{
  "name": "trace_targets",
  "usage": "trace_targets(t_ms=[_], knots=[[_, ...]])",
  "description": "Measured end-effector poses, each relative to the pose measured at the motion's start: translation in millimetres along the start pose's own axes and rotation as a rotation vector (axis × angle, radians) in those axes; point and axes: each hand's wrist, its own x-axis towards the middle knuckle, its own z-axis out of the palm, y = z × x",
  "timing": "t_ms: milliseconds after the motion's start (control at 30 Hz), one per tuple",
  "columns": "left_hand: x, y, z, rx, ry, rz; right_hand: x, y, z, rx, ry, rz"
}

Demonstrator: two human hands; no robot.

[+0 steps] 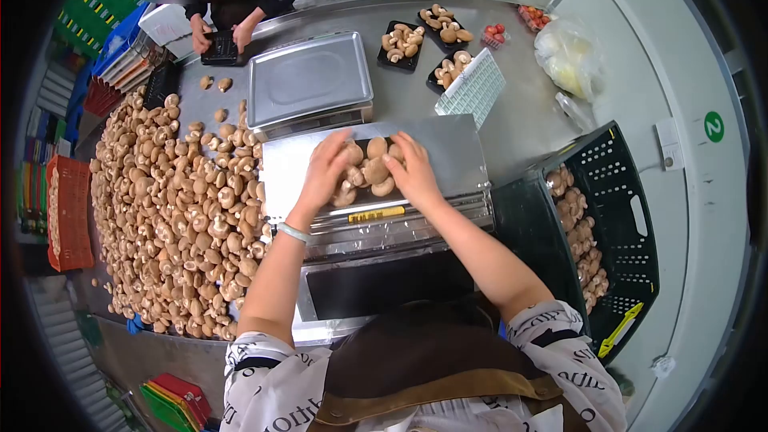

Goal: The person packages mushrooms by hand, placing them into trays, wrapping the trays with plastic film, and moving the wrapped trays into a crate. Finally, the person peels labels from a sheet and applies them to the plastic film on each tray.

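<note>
A small heap of shiitake mushrooms (373, 170) sits on the flat metal pan (456, 144) of the scale in front of me. A bit of black tray shows at the heap's far side; the rest of it is hidden. My left hand (326, 166) cups the heap from the left, its fingers curled against the caps. From the right, my right hand (414, 170) presses in on the mushrooms with thumb and fingers. A yellow label (377, 214) is on the scale's near edge. To the left spreads a large pile of loose shiitake mushrooms (180, 208).
Another scale (310, 80) stands beyond mine. Black trays of mushrooms (402, 44) and a white-green slotted basket (474, 86) are at the back right. A dark crate (632, 216) holds mushrooms at the right. A co-worker's hands (222, 38) hold a black tray across the table.
</note>
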Motion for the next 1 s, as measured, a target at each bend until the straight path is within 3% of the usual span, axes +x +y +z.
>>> trace_targets(t_ms=[33, 100, 167, 200, 233, 267, 333, 400, 500, 533, 633, 667, 700, 733, 833, 867, 900, 933, 967, 1000], knots=[[-3.4, 0.1, -3.3, -0.188, 0.039, -0.029, 0.4, 3.6, -5.9, 0.039, -0.006, 0.002], [-16.1, 7.8, -33.7, -0.164, 0.153, -0.042, -5.9, 1.6, -36.8, -0.018, 0.059, -0.046], [-44.2, 11.1, -67.6, -0.024, 0.334, -0.176, -24.2, 3.3, -76.4, 0.022, 0.093, -0.057], [-64.8, 15.9, -79.0, 0.052, 0.418, -0.252, -40.3, 2.7, -94.0, -0.102, 0.131, -0.049], [-85.7, 24.2, -90.7, 0.324, 0.409, -0.444, -58.0, 4.4, -108.1, -0.171, 0.132, 0.018], [-107.0, 26.9, -89.8, 0.443, 0.456, -0.443, -75.9, 14.2, -115.0, -0.265, 0.162, 0.037], [-147.0, 12.9, -74.7, 0.766, 0.429, -0.207, -106.2, 14.3, -115.5, -0.497, 0.088, 0.147], [-159.7, 16.4, -42.8, 0.876, 0.373, -0.256, -124.1, 22.2, -104.2, -0.691, 0.084, 0.182], [-157.3, 13.7, -1.2, 0.887, 0.410, -0.327, -123.1, 29.9, -75.3, -0.644, 0.063, 0.187], [-157.8, 1.0, -1.1, 0.870, 0.389, -0.272, -120.8, 40.8, -68.6, -0.552, 0.055, 0.063], [-151.9, -8.9, -34.5, 0.172, 0.134, -0.640, -109.8, 43.2, -80.7, -0.257, -0.176, 0.191], [-145.2, 25.4, -55.6, -0.132, -0.023, -0.632, -103.5, 26.6, -102.4, 0.103, -0.365, 0.366], [-142.6, 39.8, -71.6, -0.339, -0.040, -0.581, -103.6, 25.4, -116.3, 0.499, -0.412, 0.475], [-135.7, 61.3, -84.2, -0.427, -0.016, -0.653, -100.9, 17.9, -133.0, 0.583, -0.420, 0.468], [-106.8, 103.5, -117.3, -0.719, -0.159, -0.535, -80.8, -23.7, -155.0, 1.086, -0.416, 0.289], [-91.4, 99.3, -120.7, -0.834, -0.142, -0.392, -69.9, -33.0, -152.3, 1.294, -0.401, 0.196], [-74.6, 95.3, -123.6, -0.944, -0.122, -0.251, -54.8, -37.2, -143.9, 1.350, -0.221, 0.154], [-55.6, 103.4, -109.8, -0.990, 0.076, -0.243, -34.5, -40.8, -133.2, 1.397, -0.039, 0.105], [-34.4, 112.1, -95.2, -1.028, 0.273, -0.227, -12.7, -43.2, -120.7, 1.284, 0.002, 0.050], [-12.3, 90.3, -87.8, -0.954, 0.226, -0.100, 9.0, -43.5, -107.8, 1.171, 0.043, -0.007]])
